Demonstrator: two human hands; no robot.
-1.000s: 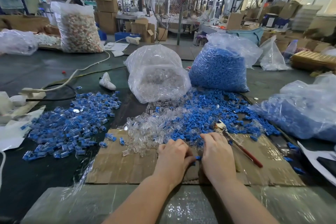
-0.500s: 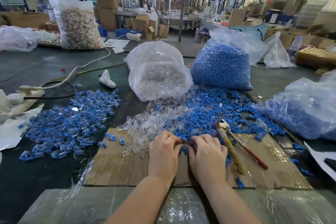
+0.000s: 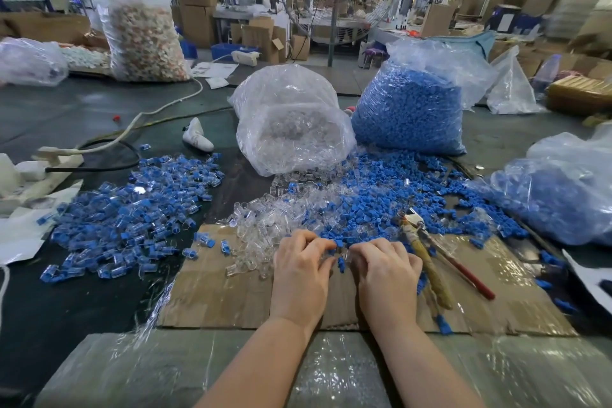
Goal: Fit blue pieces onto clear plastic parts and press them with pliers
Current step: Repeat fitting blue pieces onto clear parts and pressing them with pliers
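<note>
My left hand [image 3: 299, 272] and my right hand [image 3: 387, 272] lie side by side on the cardboard sheet [image 3: 215, 295], fingers curled at the near edge of the parts. A small blue piece [image 3: 341, 263] sits at my left thumb tip, pinched there. A clear plastic part [image 3: 346, 253] is pinched at my right fingertips; the grip itself is partly hidden. Loose blue pieces [image 3: 381, 205] and loose clear parts [image 3: 265, 225] spread just beyond my fingers. The pliers [image 3: 430, 262], with one tan and one red handle, lie on the cardboard right of my right hand, untouched.
A heap of assembled blue-and-clear parts [image 3: 132, 209] lies at the left. Behind the loose parts stand a bag of clear parts [image 3: 291, 129] and a bag of blue pieces [image 3: 410, 109]. Another blue-filled bag [image 3: 563, 202] sits at the right. Cables and a white tool [image 3: 197, 137] lie at the far left.
Both hands have moved forward from the bare cardboard to the edge of the loose parts, and now lie slightly apart. The pliers have not moved.
</note>
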